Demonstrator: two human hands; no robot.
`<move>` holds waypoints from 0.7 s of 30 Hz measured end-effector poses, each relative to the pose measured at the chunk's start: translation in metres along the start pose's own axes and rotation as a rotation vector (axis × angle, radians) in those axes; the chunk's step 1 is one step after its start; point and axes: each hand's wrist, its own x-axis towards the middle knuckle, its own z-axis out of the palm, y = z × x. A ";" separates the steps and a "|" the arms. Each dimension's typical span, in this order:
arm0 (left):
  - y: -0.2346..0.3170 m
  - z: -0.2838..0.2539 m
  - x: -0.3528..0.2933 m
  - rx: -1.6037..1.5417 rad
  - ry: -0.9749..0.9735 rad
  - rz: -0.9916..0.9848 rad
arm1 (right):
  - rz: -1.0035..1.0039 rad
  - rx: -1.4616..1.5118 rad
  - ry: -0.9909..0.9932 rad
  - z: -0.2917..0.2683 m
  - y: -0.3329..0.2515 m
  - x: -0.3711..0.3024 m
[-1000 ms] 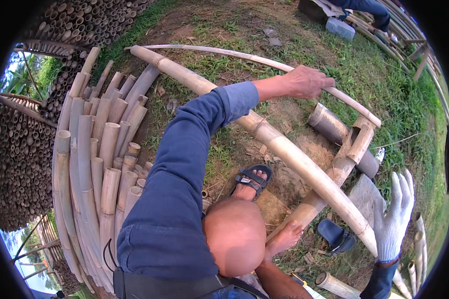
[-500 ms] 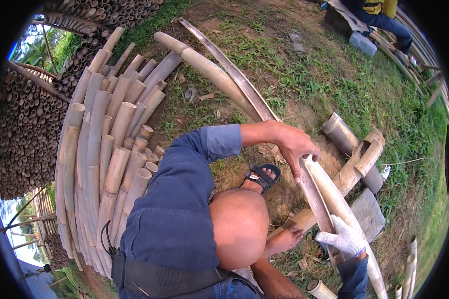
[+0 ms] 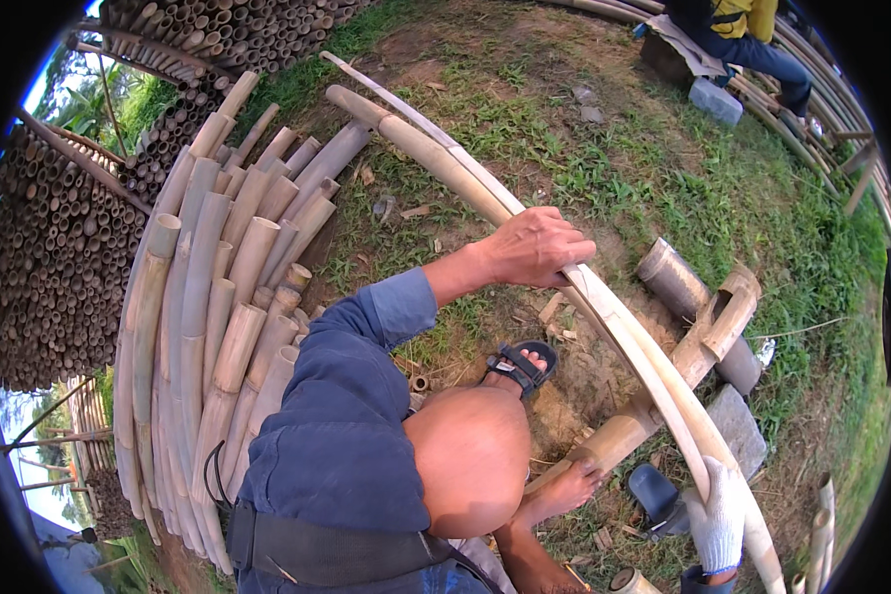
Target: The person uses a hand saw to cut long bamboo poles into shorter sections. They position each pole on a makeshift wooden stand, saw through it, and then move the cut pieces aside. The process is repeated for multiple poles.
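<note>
A long split bamboo strip (image 3: 651,370) slants from the far middle down to the near right, turned edge up. Bare and closed, my left hand (image 3: 537,246) wraps around its middle. My right hand (image 3: 720,515), in a white knit glove, grips the strip near its lower end; part of its fingers is hidden. Close alongside runs a round bamboo pole (image 3: 421,147), which passes beneath my left hand. This pole rests across a thicker bamboo piece (image 3: 619,433) lying on the ground.
Many cut bamboo poles (image 3: 203,287) are stacked at my left, with a large pile of bamboo (image 3: 59,257) behind. A notched bamboo piece (image 3: 731,312), a grey stone block (image 3: 733,426) and a loose sandal (image 3: 653,492) lie right. Another person (image 3: 742,45) sits far right.
The strip has turned from showing its hollow inside to standing on edge. My left hand has shifted up-left and now wraps over it; my right hand has moved nearer to me along it.
</note>
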 end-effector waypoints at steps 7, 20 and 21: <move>0.031 0.036 0.019 -0.149 -0.014 -0.047 | 0.270 -0.143 0.134 0.010 0.056 -0.006; 0.055 0.083 0.068 -0.240 -0.142 0.050 | 0.167 -0.161 0.081 0.034 0.142 0.019; 0.058 0.088 0.071 -0.257 -0.133 0.053 | 0.178 -0.225 0.099 0.032 0.139 0.028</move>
